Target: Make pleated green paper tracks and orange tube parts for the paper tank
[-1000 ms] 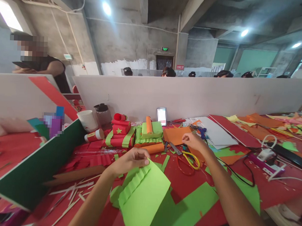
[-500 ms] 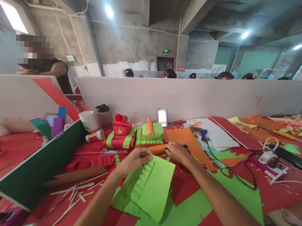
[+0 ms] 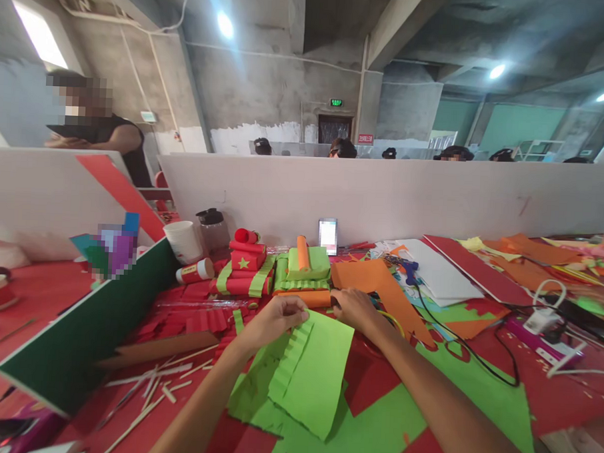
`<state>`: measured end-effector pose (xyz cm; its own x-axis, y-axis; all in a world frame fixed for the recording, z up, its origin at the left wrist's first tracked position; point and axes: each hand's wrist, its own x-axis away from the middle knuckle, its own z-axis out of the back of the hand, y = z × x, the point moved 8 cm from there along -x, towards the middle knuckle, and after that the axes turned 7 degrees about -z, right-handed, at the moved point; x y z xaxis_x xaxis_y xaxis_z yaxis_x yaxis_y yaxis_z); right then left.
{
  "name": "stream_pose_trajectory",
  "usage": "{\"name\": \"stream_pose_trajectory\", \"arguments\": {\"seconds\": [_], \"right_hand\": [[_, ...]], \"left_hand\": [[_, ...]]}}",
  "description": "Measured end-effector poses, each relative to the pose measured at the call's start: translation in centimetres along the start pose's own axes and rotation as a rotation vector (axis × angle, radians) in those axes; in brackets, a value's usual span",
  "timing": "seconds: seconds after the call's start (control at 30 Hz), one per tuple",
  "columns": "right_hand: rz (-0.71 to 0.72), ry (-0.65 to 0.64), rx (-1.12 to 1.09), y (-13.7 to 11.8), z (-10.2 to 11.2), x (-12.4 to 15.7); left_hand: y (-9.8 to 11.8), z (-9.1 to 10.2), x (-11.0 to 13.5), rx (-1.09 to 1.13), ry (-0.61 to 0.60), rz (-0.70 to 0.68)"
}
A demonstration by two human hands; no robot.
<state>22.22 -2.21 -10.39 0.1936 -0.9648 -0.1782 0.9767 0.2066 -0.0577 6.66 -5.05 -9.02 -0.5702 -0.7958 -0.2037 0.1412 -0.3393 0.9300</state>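
Observation:
My left hand [image 3: 280, 319] pinches the top edge of a light green paper sheet [image 3: 320, 374], which slants down toward me. A pleated green strip [image 3: 292, 359] runs along the sheet's left side. My right hand [image 3: 356, 310] is at the right end of an orange paper roll [image 3: 309, 298], its fingers curled in; what they grip, if anything, is hidden. Just behind my hands stands a green paper-covered block [image 3: 310, 263] with a small orange roll [image 3: 302, 252] on it. To its left is a red stack with a gold star [image 3: 243, 263] and green bands.
A blue glue gun [image 3: 409, 271] with a black cord lies right of the orange paper [image 3: 362, 274]. Green paper scraps [image 3: 398, 424] cover the front. Thin sticks [image 3: 147, 393] and a dark green board [image 3: 87, 330] are left. A phone [image 3: 327, 236] stands before the white partition [image 3: 383, 197].
My right hand has curled in more beside the orange roll, and a yellow curved edge now shows behind its wrist. My left hand keeps hold of the green sheet. The view has shifted slightly.

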Motion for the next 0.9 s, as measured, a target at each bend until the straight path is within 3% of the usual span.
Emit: {"name": "stream_pose_trajectory", "arguments": {"seconds": [0.17,0.27,0.4,0.5,0.57,0.73,0.9], "right_hand": [[-0.093,0.038,-0.009,1.0,0.9,-0.2],[-0.159,0.135,-0.080,2.5,2.7,-0.1],[-0.162,0.375,-0.369,5.1,6.5,0.5],[-0.095,0.417,-0.626,6.7,7.9,0.9],[-0.046,0.372,-0.710,6.8,7.8,0.8],[0.105,0.045,-0.737,3.4,4.7,0.5],[0.255,-0.016,-0.792,0.1,3.6,0.9]], "left_hand": [[-0.2,0.0,0.0,-0.003,-0.001,0.030],[-0.4,0.0,0.0,-0.005,-0.001,0.025],[-0.8,0.0,-0.1,-0.009,0.002,0.010],[-0.8,0.0,-0.1,-0.002,0.006,0.011],[-0.7,0.0,-0.2,0.007,0.009,0.010],[-0.3,0.0,-0.2,0.015,0.017,0.001],[-0.3,0.3,-0.2,0.017,0.030,-0.017]]}}
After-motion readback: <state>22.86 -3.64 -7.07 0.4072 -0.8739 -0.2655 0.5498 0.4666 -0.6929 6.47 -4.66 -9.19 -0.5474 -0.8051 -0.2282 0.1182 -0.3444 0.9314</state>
